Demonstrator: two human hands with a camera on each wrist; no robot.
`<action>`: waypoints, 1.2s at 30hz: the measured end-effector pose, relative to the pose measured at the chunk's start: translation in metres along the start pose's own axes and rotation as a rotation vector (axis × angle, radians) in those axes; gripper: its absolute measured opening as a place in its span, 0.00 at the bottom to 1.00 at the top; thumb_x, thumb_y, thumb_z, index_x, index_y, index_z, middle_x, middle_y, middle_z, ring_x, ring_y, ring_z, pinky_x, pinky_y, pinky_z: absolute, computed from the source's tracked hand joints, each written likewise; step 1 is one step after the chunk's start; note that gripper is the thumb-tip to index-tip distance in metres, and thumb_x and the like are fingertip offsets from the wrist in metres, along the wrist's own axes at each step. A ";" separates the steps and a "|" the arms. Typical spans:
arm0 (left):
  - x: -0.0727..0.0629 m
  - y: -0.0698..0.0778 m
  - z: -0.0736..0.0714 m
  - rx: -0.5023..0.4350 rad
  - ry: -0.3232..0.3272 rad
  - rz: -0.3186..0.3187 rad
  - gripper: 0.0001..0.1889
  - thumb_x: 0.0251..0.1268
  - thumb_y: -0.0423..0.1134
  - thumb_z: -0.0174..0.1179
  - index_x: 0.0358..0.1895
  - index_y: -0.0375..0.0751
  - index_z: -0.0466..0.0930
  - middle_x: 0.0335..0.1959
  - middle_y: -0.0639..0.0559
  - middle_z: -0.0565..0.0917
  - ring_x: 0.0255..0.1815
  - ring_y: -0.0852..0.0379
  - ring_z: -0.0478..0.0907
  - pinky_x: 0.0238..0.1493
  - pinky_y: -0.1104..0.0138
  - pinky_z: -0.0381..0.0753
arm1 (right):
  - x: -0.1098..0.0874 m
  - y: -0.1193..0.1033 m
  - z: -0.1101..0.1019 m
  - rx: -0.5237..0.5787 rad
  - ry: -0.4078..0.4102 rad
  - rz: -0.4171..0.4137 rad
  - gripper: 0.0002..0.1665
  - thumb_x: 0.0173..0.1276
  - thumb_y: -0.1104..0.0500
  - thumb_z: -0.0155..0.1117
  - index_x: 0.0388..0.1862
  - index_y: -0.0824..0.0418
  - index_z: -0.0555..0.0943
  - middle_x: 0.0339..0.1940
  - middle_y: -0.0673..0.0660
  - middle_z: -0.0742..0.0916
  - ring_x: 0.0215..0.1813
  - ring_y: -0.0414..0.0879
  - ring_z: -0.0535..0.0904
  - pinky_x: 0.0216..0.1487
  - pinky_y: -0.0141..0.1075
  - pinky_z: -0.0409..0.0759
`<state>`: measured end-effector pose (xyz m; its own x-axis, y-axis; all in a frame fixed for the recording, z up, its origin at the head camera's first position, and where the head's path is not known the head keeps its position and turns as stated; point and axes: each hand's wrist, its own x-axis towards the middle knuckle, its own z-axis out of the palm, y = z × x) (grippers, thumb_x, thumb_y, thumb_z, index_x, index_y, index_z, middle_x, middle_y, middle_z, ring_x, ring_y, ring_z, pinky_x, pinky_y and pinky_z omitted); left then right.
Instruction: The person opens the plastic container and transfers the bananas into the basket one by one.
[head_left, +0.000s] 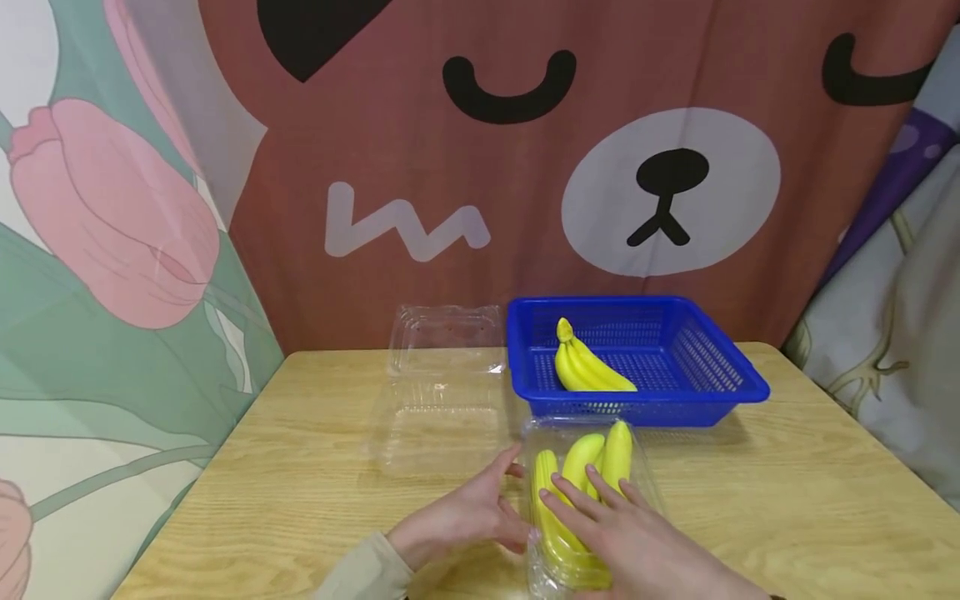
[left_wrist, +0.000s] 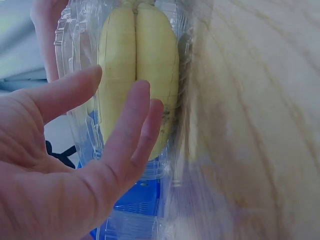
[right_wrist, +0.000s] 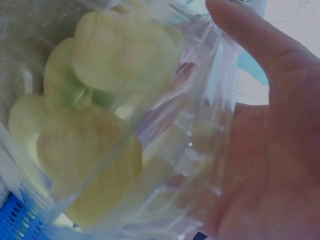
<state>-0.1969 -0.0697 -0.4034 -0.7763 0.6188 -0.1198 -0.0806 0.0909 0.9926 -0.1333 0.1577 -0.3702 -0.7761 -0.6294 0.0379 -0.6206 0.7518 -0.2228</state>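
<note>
A clear plastic clamshell box (head_left: 551, 427) with yellow bananas (head_left: 618, 454) inside sits near the front of the table, its lid down over them. My right hand (head_left: 637, 537) lies across the top of the box with fingers straight and spread. At the box's left side is my left hand (head_left: 468, 512), thumb and fingers apart. In the left wrist view the fingers of that left hand (left_wrist: 95, 165) reach beside the clear wall, with bananas (left_wrist: 117, 60) behind it. The right wrist view shows bananas (right_wrist: 90, 155) blurred through the plastic, next to my right palm (right_wrist: 280, 130).
Behind the box stands a blue plastic basket (head_left: 637, 408) holding a bunch of bananas (head_left: 588, 367). A second clear clamshell box (head_left: 442, 425) lies unfolded at the back left. The wooden table (head_left: 285, 500) ends at a printed curtain (head_left: 390, 292).
</note>
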 end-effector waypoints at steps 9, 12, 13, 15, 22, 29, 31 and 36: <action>0.003 0.001 -0.001 0.005 0.026 -0.011 0.58 0.46 0.17 0.67 0.79 0.42 0.40 0.62 0.45 0.66 0.32 0.50 0.82 0.36 0.62 0.85 | 0.001 -0.003 -0.007 0.012 -0.022 0.029 0.55 0.56 0.22 0.56 0.74 0.54 0.68 0.74 0.56 0.70 0.72 0.67 0.61 0.61 0.68 0.64; 0.003 0.001 -0.001 0.005 0.026 -0.017 0.59 0.45 0.17 0.68 0.79 0.44 0.41 0.63 0.45 0.65 0.33 0.49 0.82 0.37 0.62 0.84 | 0.003 -0.004 -0.012 0.076 -0.092 0.083 0.55 0.55 0.21 0.56 0.74 0.51 0.68 0.74 0.53 0.69 0.73 0.65 0.59 0.63 0.67 0.62; 0.003 0.000 -0.001 0.004 0.026 -0.020 0.59 0.45 0.17 0.68 0.79 0.45 0.41 0.63 0.44 0.65 0.33 0.49 0.82 0.38 0.62 0.84 | 0.003 -0.005 -0.013 0.098 -0.118 0.106 0.55 0.54 0.20 0.56 0.74 0.50 0.68 0.74 0.53 0.69 0.74 0.65 0.59 0.64 0.67 0.62; 0.003 0.000 -0.001 0.008 0.025 -0.025 0.59 0.45 0.18 0.68 0.79 0.46 0.41 0.64 0.44 0.64 0.33 0.49 0.83 0.38 0.62 0.84 | 0.005 -0.005 -0.016 0.126 -0.158 0.146 0.55 0.53 0.20 0.57 0.74 0.47 0.68 0.74 0.51 0.70 0.74 0.64 0.58 0.65 0.66 0.61; 0.004 -0.002 -0.001 -0.009 0.020 -0.030 0.59 0.45 0.17 0.67 0.79 0.47 0.40 0.66 0.45 0.62 0.33 0.48 0.83 0.40 0.63 0.83 | 0.006 -0.003 -0.017 0.118 -0.156 0.161 0.53 0.52 0.21 0.59 0.73 0.46 0.70 0.72 0.51 0.73 0.72 0.64 0.62 0.61 0.66 0.67; 0.006 -0.003 0.000 -0.016 0.024 -0.018 0.57 0.44 0.16 0.67 0.78 0.46 0.43 0.65 0.45 0.62 0.32 0.48 0.83 0.41 0.61 0.83 | 0.004 -0.002 -0.015 0.052 -0.106 0.114 0.53 0.53 0.21 0.59 0.72 0.48 0.71 0.73 0.52 0.72 0.71 0.64 0.65 0.55 0.64 0.74; 0.006 -0.003 0.000 -0.025 0.018 -0.016 0.58 0.44 0.16 0.67 0.78 0.47 0.43 0.65 0.44 0.62 0.33 0.47 0.83 0.41 0.61 0.83 | 0.004 -0.002 -0.013 -0.002 -0.067 0.074 0.52 0.55 0.22 0.59 0.71 0.50 0.72 0.72 0.53 0.73 0.69 0.63 0.67 0.54 0.61 0.77; 0.003 -0.005 0.000 -0.030 0.008 -0.028 0.60 0.40 0.16 0.64 0.78 0.51 0.42 0.64 0.45 0.61 0.30 0.50 0.82 0.36 0.64 0.82 | 0.004 -0.003 -0.006 -0.203 0.073 -0.096 0.42 0.57 0.41 0.72 0.69 0.54 0.74 0.69 0.55 0.75 0.63 0.62 0.75 0.44 0.52 0.84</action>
<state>-0.1994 -0.0684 -0.4088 -0.7783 0.6103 -0.1476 -0.1212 0.0846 0.9890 -0.1357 0.1540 -0.3635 -0.7138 -0.6898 0.1213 -0.6962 0.7177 -0.0149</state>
